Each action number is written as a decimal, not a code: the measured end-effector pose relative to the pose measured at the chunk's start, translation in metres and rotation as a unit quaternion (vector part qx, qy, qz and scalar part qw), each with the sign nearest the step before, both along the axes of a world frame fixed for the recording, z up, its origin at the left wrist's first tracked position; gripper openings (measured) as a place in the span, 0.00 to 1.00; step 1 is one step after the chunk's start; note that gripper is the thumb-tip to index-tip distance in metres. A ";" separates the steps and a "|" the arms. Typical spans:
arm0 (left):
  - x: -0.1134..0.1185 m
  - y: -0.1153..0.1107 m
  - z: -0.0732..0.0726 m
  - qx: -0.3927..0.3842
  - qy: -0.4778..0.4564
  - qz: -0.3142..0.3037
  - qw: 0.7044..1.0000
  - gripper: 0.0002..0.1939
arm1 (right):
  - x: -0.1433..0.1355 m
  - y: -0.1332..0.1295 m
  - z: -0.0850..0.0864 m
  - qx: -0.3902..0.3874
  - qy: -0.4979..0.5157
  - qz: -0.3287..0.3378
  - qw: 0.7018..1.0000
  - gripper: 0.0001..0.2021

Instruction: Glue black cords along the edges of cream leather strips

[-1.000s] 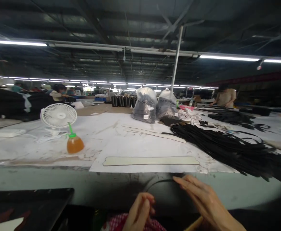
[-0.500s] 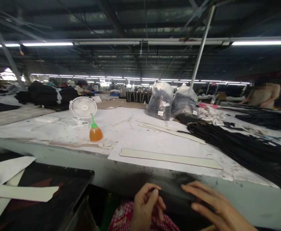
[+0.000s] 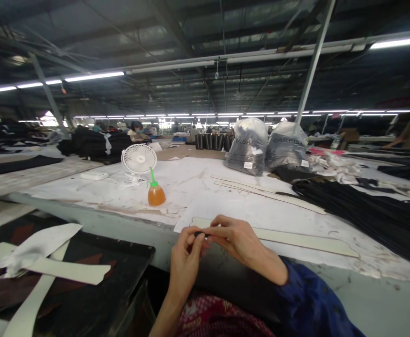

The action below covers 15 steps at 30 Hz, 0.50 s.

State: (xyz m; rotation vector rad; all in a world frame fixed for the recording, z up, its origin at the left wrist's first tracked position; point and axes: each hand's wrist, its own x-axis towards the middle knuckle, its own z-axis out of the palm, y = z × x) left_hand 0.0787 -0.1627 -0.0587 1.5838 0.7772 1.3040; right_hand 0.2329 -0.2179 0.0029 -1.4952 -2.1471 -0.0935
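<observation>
In front of the table edge, my left hand (image 3: 185, 257) is closed, with a small black piece (image 3: 200, 234) pinched between thumb and fingers. My right hand (image 3: 242, 241) meets it from the right, its fingertips pressed together at the same piece. What kind of thing the piece is cannot be made out. Behind my hands lies a long pale strip (image 3: 306, 241), partly covered by the right hand. Below them, black material (image 3: 236, 285) spreads between the table edge and my checked red apron (image 3: 219, 313).
An oil bottle with green spout (image 3: 156, 194) and a white fan (image 3: 139, 159) stand on the table. Further right are thin pale strips (image 3: 289, 199), filled plastic bags (image 3: 247, 147) and long black strips (image 3: 362, 210). A black board (image 3: 120, 262) at left holds pale pieces (image 3: 71, 270).
My right hand has moved left and up to the left hand, its fingers closing at the black piece. The left hand has risen too. The view has turned slightly left.
</observation>
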 end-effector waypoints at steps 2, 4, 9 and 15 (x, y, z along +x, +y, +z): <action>-0.011 0.023 0.000 0.077 0.042 0.087 0.992 0.14 | -0.003 0.021 -0.001 0.011 -0.003 -0.034 0.999 0.12; -0.020 0.042 -0.003 0.171 0.088 0.156 0.969 0.11 | -0.006 0.038 -0.005 0.007 -0.002 -0.077 0.997 0.12; -0.024 0.060 -0.015 0.311 0.171 0.140 0.924 0.12 | -0.011 0.056 -0.018 -0.007 -0.008 -0.101 0.995 0.12; -0.022 0.054 -0.024 0.345 0.225 0.137 0.901 0.12 | -0.015 0.056 -0.022 -0.025 -0.026 -0.110 0.993 0.14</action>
